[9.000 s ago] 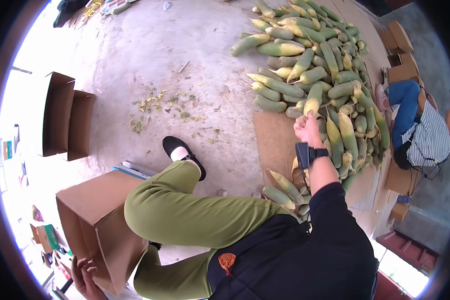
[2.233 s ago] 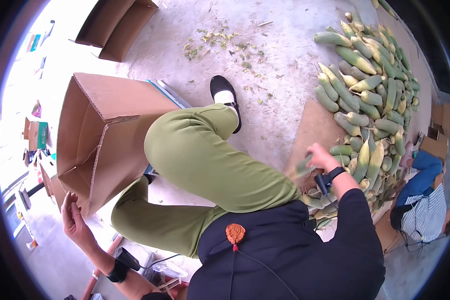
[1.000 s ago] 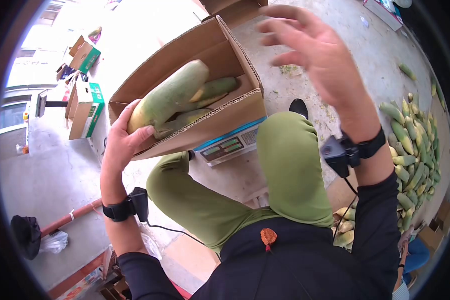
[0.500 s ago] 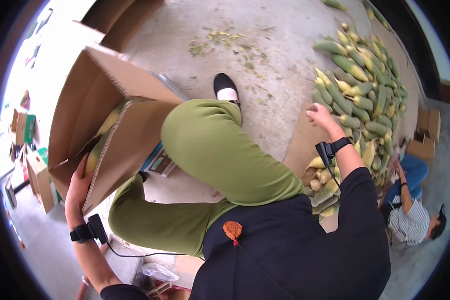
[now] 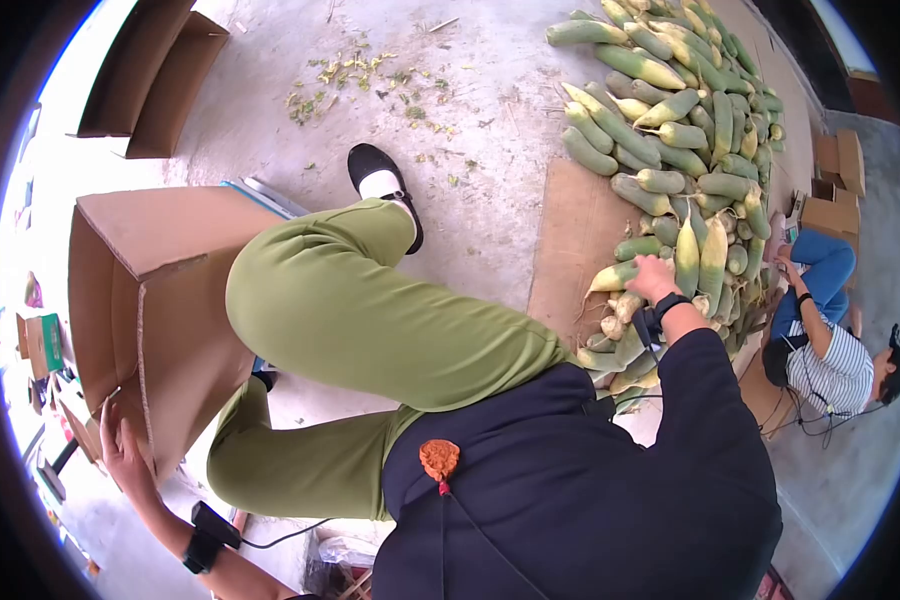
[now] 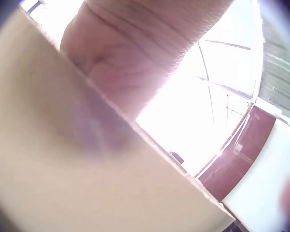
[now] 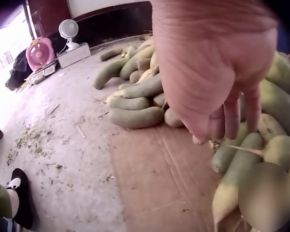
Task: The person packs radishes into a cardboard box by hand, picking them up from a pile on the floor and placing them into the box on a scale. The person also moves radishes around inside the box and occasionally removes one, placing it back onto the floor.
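Observation:
My right hand (image 5: pixel 655 278) reaches down over the near edge of a heap of green radishes (image 5: pixel 712 120). Its fingers hang over a pale-tipped radish (image 5: pixel 610 278); in the right wrist view, the fingers (image 7: pixel 232 113) point down among radishes, curled round none. At lower left, my left hand (image 5: pixel 125 455) lies along the rim of a tall cardboard box (image 5: pixel 195 225), fingers extended. The left wrist view shows the palm (image 6: pixel 130 58) against the edge of the box's wall (image 6: pixel 87 179). The box's mouth faces left, and its lower inside is hidden.
A flat cardboard sheet (image 5: pixel 575 230) lies beside the heap. Two joined cardboard boxes (image 5: pixel 160 80) stand at upper left. Leaf scraps (image 5: pixel 355 75) litter the floor. A person in a striped shirt (image 5: pixel 835 370) sits at far right. Two fans (image 7: pixel 40 53) stand in the back.
A second ago my left hand held a radish inside the box; now it rests at the rim. My right hand has swung from above the box across to the heap and lowered onto its near edge.

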Tool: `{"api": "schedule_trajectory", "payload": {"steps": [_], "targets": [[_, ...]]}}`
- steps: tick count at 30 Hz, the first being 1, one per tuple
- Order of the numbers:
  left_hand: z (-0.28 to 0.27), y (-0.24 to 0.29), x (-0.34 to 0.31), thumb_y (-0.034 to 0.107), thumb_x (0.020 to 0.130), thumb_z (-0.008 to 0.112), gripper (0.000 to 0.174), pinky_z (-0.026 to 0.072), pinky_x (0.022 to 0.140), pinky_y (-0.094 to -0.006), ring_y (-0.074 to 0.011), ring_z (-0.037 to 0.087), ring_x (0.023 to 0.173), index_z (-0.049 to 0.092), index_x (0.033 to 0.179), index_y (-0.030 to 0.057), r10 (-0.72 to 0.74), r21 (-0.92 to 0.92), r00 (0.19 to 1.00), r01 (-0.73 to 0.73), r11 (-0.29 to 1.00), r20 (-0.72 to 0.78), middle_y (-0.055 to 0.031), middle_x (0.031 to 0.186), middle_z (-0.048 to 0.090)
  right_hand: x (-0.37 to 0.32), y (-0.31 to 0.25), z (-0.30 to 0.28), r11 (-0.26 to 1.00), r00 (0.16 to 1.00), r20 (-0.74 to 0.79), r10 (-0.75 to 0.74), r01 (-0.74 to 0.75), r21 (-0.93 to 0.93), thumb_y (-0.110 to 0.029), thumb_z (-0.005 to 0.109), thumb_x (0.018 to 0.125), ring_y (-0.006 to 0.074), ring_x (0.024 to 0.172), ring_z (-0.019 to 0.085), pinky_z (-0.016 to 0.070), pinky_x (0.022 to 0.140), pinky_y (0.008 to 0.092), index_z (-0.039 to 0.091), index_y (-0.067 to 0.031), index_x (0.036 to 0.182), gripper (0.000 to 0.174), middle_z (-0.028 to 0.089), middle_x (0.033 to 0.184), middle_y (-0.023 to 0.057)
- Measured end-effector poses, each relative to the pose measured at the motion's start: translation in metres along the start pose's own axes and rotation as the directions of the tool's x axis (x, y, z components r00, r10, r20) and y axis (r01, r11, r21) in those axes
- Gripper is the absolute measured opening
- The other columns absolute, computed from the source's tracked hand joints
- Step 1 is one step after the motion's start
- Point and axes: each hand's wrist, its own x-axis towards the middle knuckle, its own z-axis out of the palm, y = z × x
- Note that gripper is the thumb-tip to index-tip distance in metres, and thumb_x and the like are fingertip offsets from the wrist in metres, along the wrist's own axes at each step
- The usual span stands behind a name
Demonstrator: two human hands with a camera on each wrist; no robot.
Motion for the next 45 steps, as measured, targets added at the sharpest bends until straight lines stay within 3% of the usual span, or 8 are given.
{"api": "schedule_trajectory", "payload": {"steps": [5, 8, 15, 27, 29, 32, 37, 45], "targets": [[0.014, 0.019, -0.026, 0.014, 0.093, 0.051, 0.033, 0.039, 0.094, -0.0278, -0.0173, 0.051, 0.112, 0.053, 0.124, 0.0023, 0.051, -0.019, 0.991, -0.054, 0.998, -0.127, -0.0094, 0.122, 0.056, -0.037, -0.018, 0.024, 0.774, 0.905, 0.311, -0.291, 0.414, -0.479, -0.03, 0.075, 0.065, 0.0231, 0.12, 0.041, 0.0353, 0.097, 0.0515, 0.055, -0.0188, 0.118, 0.058, 0.052, 0.12, 0.0036], [0.022, 0.032, -0.04, 0.012, 0.093, 0.051, 0.031, 0.0406, 0.091, -0.026, -0.0149, 0.052, 0.109, 0.054, 0.122, 0.0017, 0.034, -0.045, 0.985, -0.042, 0.998, -0.167, -0.0087, 0.121, 0.057, -0.044, -0.029, 0.024, 0.725, 0.846, 0.45, -0.286, 0.498, -0.476, -0.026, 0.072, 0.068, 0.023, 0.117, 0.044, 0.0364, 0.09, 0.0494, 0.057, -0.0208, 0.116, 0.051, 0.054, 0.118, 0.0025], [0.032, 0.048, -0.064, 0.008, 0.093, 0.051, 0.028, 0.043, 0.087, -0.0244, -0.0128, 0.054, 0.103, 0.056, 0.12, 0.0021, 0.008, -0.122, 0.97, -0.039, 0.992, -0.243, -0.0089, 0.115, 0.059, -0.038, -0.005, 0.049, 0.594, 0.838, 0.337, -0.43, 0.544, -0.593, -0.02, 0.053, 0.084, 0.0208, 0.107, 0.048, 0.0398, 0.086, 0.0436, 0.067, -0.0266, 0.101, 0.023, 0.057, 0.106, -0.0018], [0.029, 0.054, -0.067, 0.008, 0.092, 0.051, 0.027, 0.043, 0.08, -0.0205, -0.0095, 0.055, 0.098, 0.057, 0.119, 0.0034, -0.022, -0.217, 0.945, -0.052, 0.975, -0.326, -0.0048, 0.113, 0.06, 0.025, -0.004, 0.002, 0.907, 0.912, -0.257, -0.32, 0.373, 0.194, -0.025, 0.054, 0.085, 0.0369, 0.084, 0.061, 0.0479, 0.076, 0.0419, 0.063, -0.0017, 0.095, 0.026, 0.062, 0.086, 0.0226], [0.031, 0.057, -0.067, 0.007, 0.092, 0.051, 0.027, 0.0428, 0.079, -0.0201, -0.0088, 0.054, 0.096, 0.057, 0.118, 0.0033, -0.014, -0.245, 0.938, -0.076, 0.967, -0.346, -0.0045, 0.113, 0.06, 0.057, -0.005, -0.014, 0.798, 0.945, -0.27, -0.184, 0.304, 0.521, -0.026, 0.052, 0.089, 0.0274, 0.078, 0.064, 0.0493, 0.07, 0.0363, 0.062, 0.0012, 0.096, 0.03, 0.065, 0.08, 0.0171], [0.034, 0.059, -0.068, 0.005, 0.092, 0.051, 0.026, 0.0435, 0.081, -0.0211, -0.0099, 0.055, 0.097, 0.058, 0.117, 0.0024, 0.012, -0.285, 0.932, -0.123, 0.951, -0.361, -0.0048, 0.113, 0.058, 0.012, -0.077, -0.102, 0.346, 0.935, -0.248, -0.253, 0.326, 0.88, -0.029, 0.045, 0.095, 0.0178, 0.082, 0.063, 0.0515, 0.068, 0.032, 0.059, -0.0027, 0.107, 0.032, 0.063, 0.096, 0.0074], [0.036, 0.069, -0.069, 0.001, 0.09, 0.05, 0.026, 0.044, 0.083, -0.023, -0.0127, 0.055, 0.1, 0.058, 0.115, 0.0021, 0.066, -0.331, 0.918, -0.207, 0.921, -0.392, -0.0053, 0.114, 0.057, -0.023, -0.187, -0.202, -0.217, 0.794, -0.41, -0.448, 0.348, 0.912, -0.032, 0.041, 0.097, 0.0237, 0.091, 0.061, 0.0537, 0.075, 0.0393, 0.05, -0.0046, 0.124, 0.039, 0.057, 0.113, 0.0093], [0.02, 0.133, -0.055, 0.001, 0.081, 0.058, 0.043, 0.0432, 0.088, -0.027, -0.0156, 0.051, 0.109, 0.053, 0.124, 0.005, 0.232, -0.397, 0.908, -0.367, 0.841, -0.349, -0.0074, 0.121, 0.053, -0.196, -0.382, -0.284, -0.449, 0.336, -0.564, -0.754, 0.363, 0.817, -0.028, 0.036, 0.099, 0.0234, 0.09, 0.062, 0.0542, 0.078, 0.0389, 0.049, -0.0016, 0.124, 0.039, 0.059, 0.111, 0.0112]]}}
